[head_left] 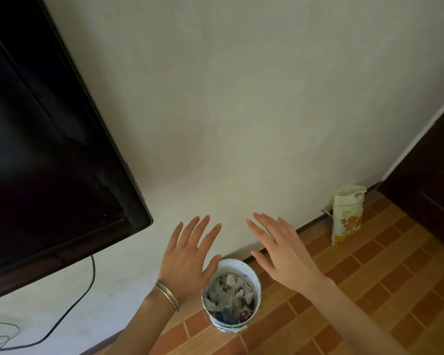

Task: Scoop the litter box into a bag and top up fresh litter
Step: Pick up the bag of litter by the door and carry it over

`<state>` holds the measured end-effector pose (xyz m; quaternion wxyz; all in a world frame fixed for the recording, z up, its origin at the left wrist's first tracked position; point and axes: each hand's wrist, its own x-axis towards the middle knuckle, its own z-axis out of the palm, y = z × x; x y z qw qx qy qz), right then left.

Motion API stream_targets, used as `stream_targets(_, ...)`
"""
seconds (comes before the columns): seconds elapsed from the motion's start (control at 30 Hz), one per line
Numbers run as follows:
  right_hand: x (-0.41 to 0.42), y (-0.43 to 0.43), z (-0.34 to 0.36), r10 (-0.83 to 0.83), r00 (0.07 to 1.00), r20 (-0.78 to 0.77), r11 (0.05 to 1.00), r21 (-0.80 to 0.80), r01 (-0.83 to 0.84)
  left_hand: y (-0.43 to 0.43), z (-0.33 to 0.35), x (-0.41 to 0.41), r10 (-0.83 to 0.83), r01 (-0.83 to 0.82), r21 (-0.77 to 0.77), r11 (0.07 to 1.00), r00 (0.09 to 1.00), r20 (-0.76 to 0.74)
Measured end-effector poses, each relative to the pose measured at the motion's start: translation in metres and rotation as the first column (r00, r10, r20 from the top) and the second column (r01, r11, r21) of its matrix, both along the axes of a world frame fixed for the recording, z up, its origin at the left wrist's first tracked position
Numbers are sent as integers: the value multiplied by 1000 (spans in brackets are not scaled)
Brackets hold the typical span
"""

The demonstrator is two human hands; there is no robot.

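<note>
The left hand (187, 254), with thin metal bangles (166, 295) on its wrist, and the right hand (280, 252) are both flat with fingers spread, gripping nothing. A round white bucket (258, 297) filled with crumpled waste stands on the orange brick-pattern tile floor (369, 290) below and between them. A cream printed bag (347, 213) stands upright against the pale wall (241, 98), well apart to the right.

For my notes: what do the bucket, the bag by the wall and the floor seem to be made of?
Bucket: probably plastic; white and smooth with a thin rim, smudged with stains.
Bag: printed plastic film or coated paper, I cannot tell which; cream and creased, its top crumpled.
Floor: matte ceramic or clay tiles; orange-brown with pale grout lines.
</note>
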<state>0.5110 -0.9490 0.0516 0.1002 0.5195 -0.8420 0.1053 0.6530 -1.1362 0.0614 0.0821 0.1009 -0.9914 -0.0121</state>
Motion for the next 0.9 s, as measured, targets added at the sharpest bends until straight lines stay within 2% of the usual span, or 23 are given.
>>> stream_targets(0.3,2,11,9,-31,1000,-2,999,23,31,-2,0,0,-23,22,26,999,999,46)
stream_targets(0.5,-16,49,16,-133,991,13,991,2,133,14,0,-35,-137,136,11,991,989,57)
stream_targets(0.67,-37,87,13,-223,975,16,975,-15,223,42,2,-80,-268,268,5,963,963,1)
stream_targets(0.9,-67,153,-3,-350,932,94,937,41,347,105,-7,-144,-370,370,40,928,929,-19)
